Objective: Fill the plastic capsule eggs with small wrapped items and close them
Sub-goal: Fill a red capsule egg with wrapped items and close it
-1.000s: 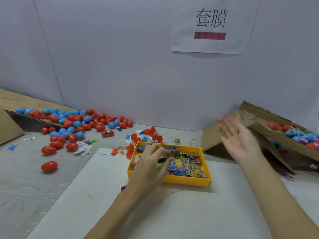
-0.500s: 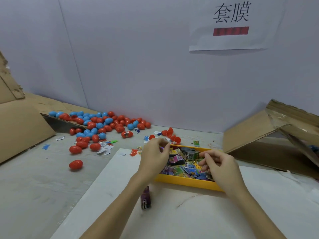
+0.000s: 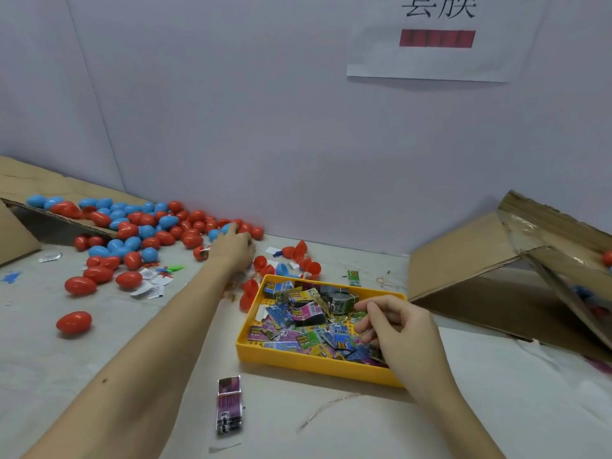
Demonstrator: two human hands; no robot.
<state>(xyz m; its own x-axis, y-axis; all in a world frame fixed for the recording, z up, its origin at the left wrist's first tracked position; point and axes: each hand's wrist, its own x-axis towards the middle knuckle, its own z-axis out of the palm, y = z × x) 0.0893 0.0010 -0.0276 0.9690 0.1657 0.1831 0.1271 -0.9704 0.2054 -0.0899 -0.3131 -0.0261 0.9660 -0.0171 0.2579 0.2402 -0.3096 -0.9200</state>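
Observation:
Several closed red and blue capsule eggs [image 3: 132,226] lie heaped at the far left, with open egg halves [image 3: 299,251] behind the yellow tray [image 3: 314,366]. The tray holds several colourful wrapped packets [image 3: 298,316]. My left hand [image 3: 231,248] is stretched out to the near edge of the egg heap and is blurred, so its grip is unclear. My right hand [image 3: 394,329] hovers over the tray's right side with curled fingers, thumb and forefinger pinching a small packet among the others.
One purple packet [image 3: 229,404] lies on the white board [image 3: 331,425] in front of the tray. A lone red egg [image 3: 73,322] sits at the left. A tipped cardboard box [image 3: 463,256] stands at the right, a cardboard ramp [image 3: 20,233] at the far left.
My left hand has left the tray and reached away to the egg heap. My right hand came from the cardboard box into the tray and stays there with curled fingers.

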